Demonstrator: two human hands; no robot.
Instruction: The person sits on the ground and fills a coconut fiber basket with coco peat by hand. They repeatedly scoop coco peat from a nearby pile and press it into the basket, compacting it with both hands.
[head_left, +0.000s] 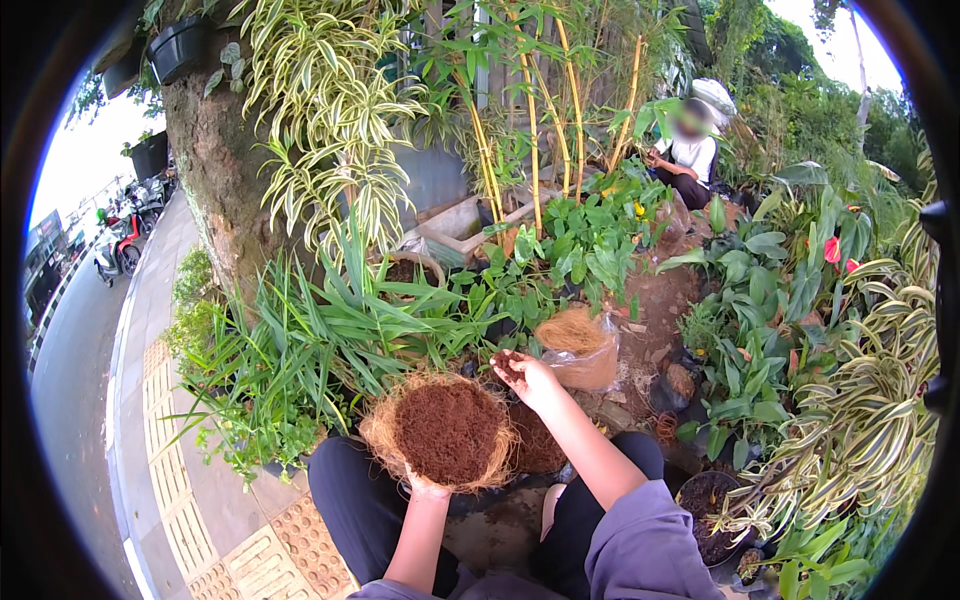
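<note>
My left hand (427, 484) supports the near underside of a nest of tan coconut fibre (382, 427), most of its fingers hidden beneath it. Crumbly reddish-brown growing medium (450, 431), perhaps cocopeat, fills the nest. To the upper right of it, my right hand (534, 381) is raised with a small clump of the brown medium (508, 365) in its fingers. Just beyond that hand stands a clear plastic bag (600, 367) with loose coconut fibre (576, 331) bulging from its top. More brown medium (534, 439) lies below my right forearm, partly covered.
Long-leaved plants (352, 322) crowd the left, beside a tree trunk (225, 172) and a paved sidewalk (172, 465). Potted greenery (757, 300) lines the right of a dirt path (660, 300). A person (690, 161) sits farther back. A soil-filled pot (709, 510) stands at lower right.
</note>
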